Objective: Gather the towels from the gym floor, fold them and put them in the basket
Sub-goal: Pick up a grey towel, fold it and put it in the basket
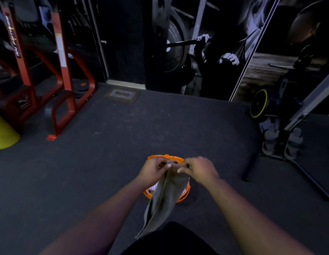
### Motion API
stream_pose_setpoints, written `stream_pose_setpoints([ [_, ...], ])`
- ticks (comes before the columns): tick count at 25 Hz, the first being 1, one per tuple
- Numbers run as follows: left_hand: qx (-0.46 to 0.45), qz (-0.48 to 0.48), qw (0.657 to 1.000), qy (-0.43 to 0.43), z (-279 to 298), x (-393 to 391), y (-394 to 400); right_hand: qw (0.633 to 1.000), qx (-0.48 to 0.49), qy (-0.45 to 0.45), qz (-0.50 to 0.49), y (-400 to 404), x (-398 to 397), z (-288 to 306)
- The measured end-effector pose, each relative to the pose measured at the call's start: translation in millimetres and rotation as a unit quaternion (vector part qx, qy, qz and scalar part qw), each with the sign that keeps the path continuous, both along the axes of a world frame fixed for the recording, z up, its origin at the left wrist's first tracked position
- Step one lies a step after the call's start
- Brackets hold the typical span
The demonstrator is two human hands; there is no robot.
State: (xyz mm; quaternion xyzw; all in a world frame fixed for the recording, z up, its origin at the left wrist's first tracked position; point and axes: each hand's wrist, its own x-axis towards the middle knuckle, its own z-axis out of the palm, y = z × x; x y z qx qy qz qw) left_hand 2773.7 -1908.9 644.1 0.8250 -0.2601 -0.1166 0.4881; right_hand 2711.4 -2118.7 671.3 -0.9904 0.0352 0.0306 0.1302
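Dim overall, bluish cast. Wide-angle bend at edges: red rack (62, 74) and wall poster (215, 43) lean. Forearms soft, slightly blurred at bottom. Orange basket (185, 192) brightest spot. Shadows heavy in upper corners.

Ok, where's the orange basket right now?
In the head view, the orange basket sits on the dark floor at lower centre, directly behind the grey towel held by both hands.
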Motion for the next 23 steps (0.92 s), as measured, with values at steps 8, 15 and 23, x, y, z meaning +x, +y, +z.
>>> stream_pose_setpoints([
  [8, 0.033, 0.147, 0.986, -0.064, -2.5, 42.5, 28.4, 0.992, -0.108, 0.065, -0.016, -41.6, -17.3, -13.3],
  [15, -0.123, 0.278, 0.950, 0.070, 14.5, 49.6, 11.4, 0.983, 0.088, -0.135, -0.087, -29.5, 1.3, 19.0],
  [23, 0.019, 0.008, 0.995, -0.097, 39.4, 75.8, 13.8, 0.906, 0.315, -0.259, -0.110, -52.8, 14.6, 44.0],
])
